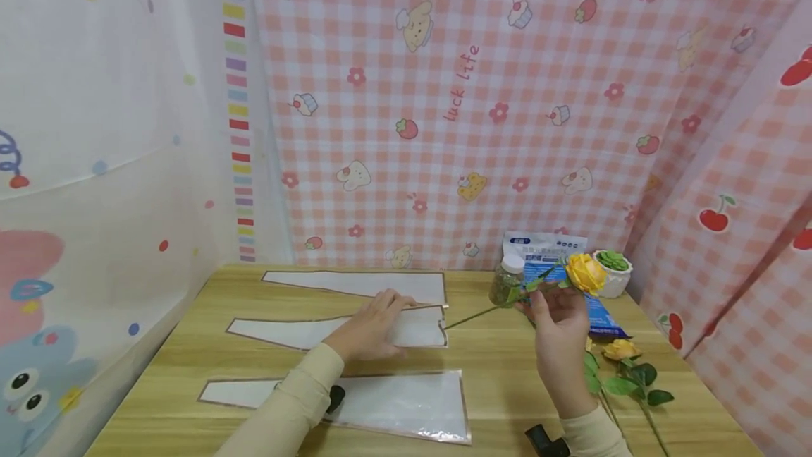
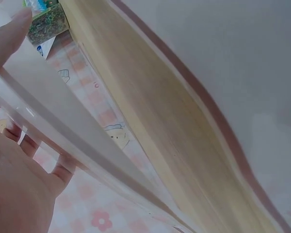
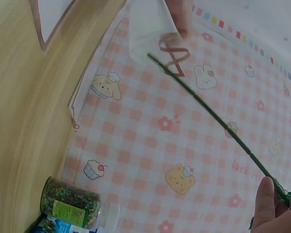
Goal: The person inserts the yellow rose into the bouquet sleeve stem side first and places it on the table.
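My left hand (image 1: 374, 330) grips the middle white wrapping sleeve (image 1: 285, 331), a long tapered one with a brown border. In the left wrist view its thumb and fingers lie on opposite sides of the sleeve (image 2: 72, 126). Between the fingertips of my right hand (image 1: 561, 344) is the stem of a yellow artificial rose (image 1: 586, 273), bloom to the right. The long green stem (image 3: 208, 109) points left, its tip at the sleeve's wide, buckled end; I cannot tell how far inside it is.
Two similar sleeves lie flat, one behind (image 1: 380, 284) and one in front (image 1: 406, 404). At the back right stand a jar of granules (image 1: 507, 281), a blue-white pouch (image 1: 545, 242) and a potted succulent (image 1: 613, 275). More yellow roses (image 1: 622, 350) lie at the right.
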